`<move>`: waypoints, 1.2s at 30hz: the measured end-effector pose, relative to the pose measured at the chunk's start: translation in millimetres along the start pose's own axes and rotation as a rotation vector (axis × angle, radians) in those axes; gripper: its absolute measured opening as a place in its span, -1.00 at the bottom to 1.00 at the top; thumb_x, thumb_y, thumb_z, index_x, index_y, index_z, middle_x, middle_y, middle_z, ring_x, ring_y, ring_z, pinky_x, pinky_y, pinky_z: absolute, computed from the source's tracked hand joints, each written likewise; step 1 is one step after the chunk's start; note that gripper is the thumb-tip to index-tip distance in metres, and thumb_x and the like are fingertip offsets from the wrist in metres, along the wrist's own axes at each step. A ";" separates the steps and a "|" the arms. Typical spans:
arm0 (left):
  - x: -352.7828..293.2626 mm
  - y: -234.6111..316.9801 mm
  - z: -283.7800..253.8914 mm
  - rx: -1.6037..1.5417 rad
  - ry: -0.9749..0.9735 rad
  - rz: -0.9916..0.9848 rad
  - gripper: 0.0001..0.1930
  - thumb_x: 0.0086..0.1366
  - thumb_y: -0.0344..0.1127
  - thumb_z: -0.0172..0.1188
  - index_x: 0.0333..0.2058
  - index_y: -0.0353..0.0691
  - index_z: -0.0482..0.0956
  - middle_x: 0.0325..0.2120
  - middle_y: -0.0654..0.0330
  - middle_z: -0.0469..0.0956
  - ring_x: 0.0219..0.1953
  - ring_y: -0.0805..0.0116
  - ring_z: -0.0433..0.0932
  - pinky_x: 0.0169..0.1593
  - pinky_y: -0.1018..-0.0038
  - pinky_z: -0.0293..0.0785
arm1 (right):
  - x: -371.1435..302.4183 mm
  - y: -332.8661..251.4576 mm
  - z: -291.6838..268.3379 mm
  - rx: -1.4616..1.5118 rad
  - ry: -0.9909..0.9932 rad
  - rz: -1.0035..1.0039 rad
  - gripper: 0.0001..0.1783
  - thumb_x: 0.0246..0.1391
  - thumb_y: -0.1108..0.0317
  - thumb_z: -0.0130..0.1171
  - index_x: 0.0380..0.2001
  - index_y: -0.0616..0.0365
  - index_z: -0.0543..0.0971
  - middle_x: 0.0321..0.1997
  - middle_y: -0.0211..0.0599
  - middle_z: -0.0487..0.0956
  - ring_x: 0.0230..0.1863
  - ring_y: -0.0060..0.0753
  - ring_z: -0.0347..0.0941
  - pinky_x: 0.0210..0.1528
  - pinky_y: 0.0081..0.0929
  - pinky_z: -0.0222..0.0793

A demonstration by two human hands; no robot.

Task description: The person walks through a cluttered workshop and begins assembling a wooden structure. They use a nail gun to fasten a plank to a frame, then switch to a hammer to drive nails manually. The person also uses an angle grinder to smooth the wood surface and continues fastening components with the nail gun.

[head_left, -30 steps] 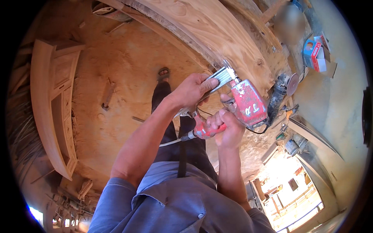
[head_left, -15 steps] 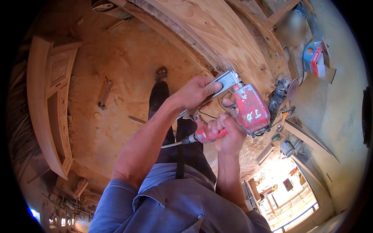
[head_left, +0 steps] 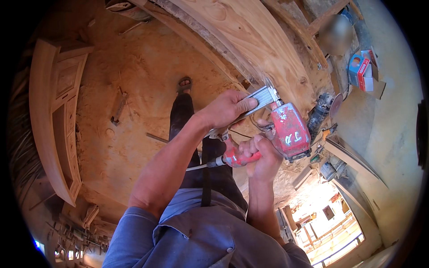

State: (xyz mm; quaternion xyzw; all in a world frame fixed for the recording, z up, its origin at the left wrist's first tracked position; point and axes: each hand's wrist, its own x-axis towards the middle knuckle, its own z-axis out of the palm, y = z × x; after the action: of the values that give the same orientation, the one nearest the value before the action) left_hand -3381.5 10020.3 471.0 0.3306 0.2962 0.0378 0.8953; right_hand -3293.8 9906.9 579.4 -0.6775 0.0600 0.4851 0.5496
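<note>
A red, scuffed nail gun [head_left: 290, 127] with white marks on its body is held up in front of me, its nose pointing away toward a wooden board. My right hand [head_left: 262, 152] is wrapped round its red handle, where a pale air hose [head_left: 196, 168] joins at the end. My left hand [head_left: 225, 108] is closed, thumb on top, over a silver, ridged strip of nails [head_left: 262, 97] lying along the gun's magazine by the nose. The fingers under the strip are mostly hidden.
A broad wooden board [head_left: 250, 31] spans the top. An angle grinder [head_left: 319, 111] and an opened cardboard box [head_left: 361, 71] are on the right. A wooden cabinet [head_left: 42, 111] stands at the left. A loose wooden piece [head_left: 119, 107] lies on the dusty floor.
The left hand, strip and nail gun nose have shifted very slightly right and down in view. Both grips stay the same.
</note>
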 end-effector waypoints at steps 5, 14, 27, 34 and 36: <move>-2.5 2.0 1.4 -0.022 0.013 -0.009 -0.50 0.43 0.20 0.10 -0.44 -0.16 0.48 -0.67 0.34 0.43 -0.62 0.55 0.42 -0.54 0.55 0.32 | 1.1 -1.6 -2.6 -0.006 -0.034 0.015 -0.55 0.14 0.52 -0.05 0.13 0.31 0.39 -0.66 -0.45 0.22 -0.65 -0.50 0.18 -0.39 -0.33 0.31; -5.5 3.0 2.1 -0.029 0.031 -0.026 -0.50 0.44 0.19 0.09 -0.40 -0.18 0.50 -0.66 0.33 0.44 -0.63 0.56 0.42 -0.54 0.55 0.33 | 2.9 -3.1 -5.7 -0.018 -0.088 0.018 -0.55 0.16 0.51 -0.05 0.15 0.31 0.37 -0.66 -0.46 0.23 -0.65 -0.51 0.20 -0.40 -0.32 0.32; -5.9 7.8 -0.6 0.033 0.003 -0.020 -0.52 0.47 0.13 0.07 -0.44 -0.17 0.49 -0.69 0.33 0.44 -0.66 0.55 0.42 -0.55 0.53 0.33 | -1.9 -8.6 3.3 0.022 -0.015 0.046 -0.60 0.13 0.52 -0.05 0.07 0.25 0.43 -0.67 -0.42 0.25 -0.65 -0.47 0.22 -0.39 -0.25 0.37; -6.6 6.9 0.2 0.033 0.010 -0.021 -0.52 0.47 0.13 0.07 -0.43 -0.17 0.49 -0.70 0.32 0.43 -0.65 0.55 0.42 -0.56 0.53 0.33 | -3.0 -8.7 3.6 0.020 -0.023 0.046 -0.58 0.14 0.50 -0.06 0.10 0.25 0.42 -0.67 -0.43 0.24 -0.65 -0.48 0.21 -0.38 -0.25 0.35; -7.2 8.4 0.4 0.030 0.014 -0.026 -0.53 0.47 0.13 0.07 -0.43 -0.17 0.49 -0.70 0.33 0.42 -0.65 0.55 0.43 -0.56 0.53 0.33 | -2.2 -7.4 1.1 0.032 -0.043 0.042 -0.57 0.14 0.49 -0.06 0.11 0.25 0.42 -0.67 -0.43 0.23 -0.65 -0.48 0.20 -0.38 -0.25 0.35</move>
State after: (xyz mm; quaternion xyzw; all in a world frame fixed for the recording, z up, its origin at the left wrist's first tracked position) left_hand -3386.2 10024.6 480.0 0.3397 0.3074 0.0241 0.8886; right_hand -3291.1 9909.6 586.2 -0.6567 0.0702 0.5101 0.5510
